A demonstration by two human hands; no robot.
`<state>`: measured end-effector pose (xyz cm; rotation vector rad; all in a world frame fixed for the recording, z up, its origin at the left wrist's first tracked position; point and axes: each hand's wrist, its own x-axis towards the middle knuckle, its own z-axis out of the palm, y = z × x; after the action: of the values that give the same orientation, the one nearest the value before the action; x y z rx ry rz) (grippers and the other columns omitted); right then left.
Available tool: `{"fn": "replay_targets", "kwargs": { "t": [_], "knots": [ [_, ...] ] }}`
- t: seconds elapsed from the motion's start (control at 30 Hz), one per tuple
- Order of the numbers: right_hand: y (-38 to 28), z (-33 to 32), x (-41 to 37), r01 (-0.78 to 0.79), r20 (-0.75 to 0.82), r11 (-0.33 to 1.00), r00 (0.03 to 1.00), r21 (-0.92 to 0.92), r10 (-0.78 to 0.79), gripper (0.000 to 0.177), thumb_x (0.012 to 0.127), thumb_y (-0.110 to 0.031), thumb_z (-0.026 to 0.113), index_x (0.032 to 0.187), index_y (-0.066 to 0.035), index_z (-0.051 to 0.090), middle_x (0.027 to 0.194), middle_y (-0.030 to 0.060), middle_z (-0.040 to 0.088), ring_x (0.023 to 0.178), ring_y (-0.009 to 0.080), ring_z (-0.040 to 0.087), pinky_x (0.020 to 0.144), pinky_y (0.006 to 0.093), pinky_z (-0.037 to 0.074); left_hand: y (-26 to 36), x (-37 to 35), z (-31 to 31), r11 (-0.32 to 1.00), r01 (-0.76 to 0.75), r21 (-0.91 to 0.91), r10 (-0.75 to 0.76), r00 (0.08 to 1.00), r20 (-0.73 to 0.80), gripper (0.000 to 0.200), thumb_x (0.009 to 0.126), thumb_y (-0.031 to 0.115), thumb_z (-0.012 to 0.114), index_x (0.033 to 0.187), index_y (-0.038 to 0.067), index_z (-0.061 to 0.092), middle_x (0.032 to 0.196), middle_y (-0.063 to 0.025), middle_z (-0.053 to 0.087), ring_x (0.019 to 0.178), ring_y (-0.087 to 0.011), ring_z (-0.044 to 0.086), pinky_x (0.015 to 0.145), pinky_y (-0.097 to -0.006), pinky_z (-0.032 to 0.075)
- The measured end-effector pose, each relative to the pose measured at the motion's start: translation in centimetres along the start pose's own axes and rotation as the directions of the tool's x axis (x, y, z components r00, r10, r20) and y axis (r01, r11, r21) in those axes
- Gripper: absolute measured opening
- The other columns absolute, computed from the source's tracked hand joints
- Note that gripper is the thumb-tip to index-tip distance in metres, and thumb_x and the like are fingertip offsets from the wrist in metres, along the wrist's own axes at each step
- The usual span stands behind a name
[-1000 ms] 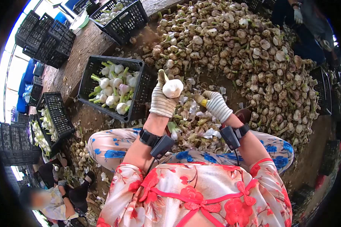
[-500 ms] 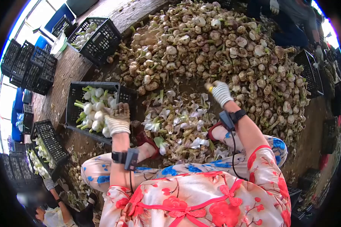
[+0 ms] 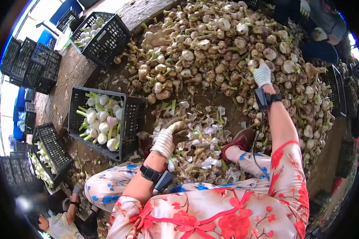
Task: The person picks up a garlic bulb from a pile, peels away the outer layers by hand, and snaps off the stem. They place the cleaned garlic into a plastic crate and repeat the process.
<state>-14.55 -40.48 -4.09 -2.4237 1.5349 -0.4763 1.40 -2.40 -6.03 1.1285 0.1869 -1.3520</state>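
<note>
My left hand, in a white glove with soiled fingers, hovers over a scatter of garlic peelings. Its fingers are stretched out and slightly bent, with nothing visible in them. To its left, a black plastic crate holds trimmed white garlic bulbs with green stems. My right hand, in a striped white glove, is at the big heap of untrimmed garlic. Its thumb and fingers close about a garlic bulb, partly hidden. Something yellow shows at the thumb.
Another crate of bulbs stands at the upper left, with stacked black crates beyond. A tilted crate lies at left. Co-workers sit at lower left and upper right. My shoe borders the peelings.
My left hand has left the bulbs in the crate and moved right over the peelings. The right hand has reached up and right to the heap.
</note>
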Motion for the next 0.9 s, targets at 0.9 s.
{"fn": "replay_targets", "kwargs": {
  "t": [0.9],
  "knots": [
    [-18.1, -6.0, -23.8, -0.288, 0.396, 0.284, 0.782, 0.914, -0.48, 0.031, 0.083, -0.027, 0.06, 0.094, 0.001, 0.062, 0.079, 0.0023, 0.062, 0.067, 0.0049, 0.054, 0.059, 0.0197, 0.045, 0.4, -9.5, 3.2, 0.801, -0.593, 0.082, 0.524, 0.761, 0.381, 0.045, 0.087, 0.045, 0.046, 0.11, 0.006, 0.05, 0.085, -0.0026, 0.055, 0.073, -0.0118, 0.054, 0.065, -0.0261, 0.045]
  ]
}}
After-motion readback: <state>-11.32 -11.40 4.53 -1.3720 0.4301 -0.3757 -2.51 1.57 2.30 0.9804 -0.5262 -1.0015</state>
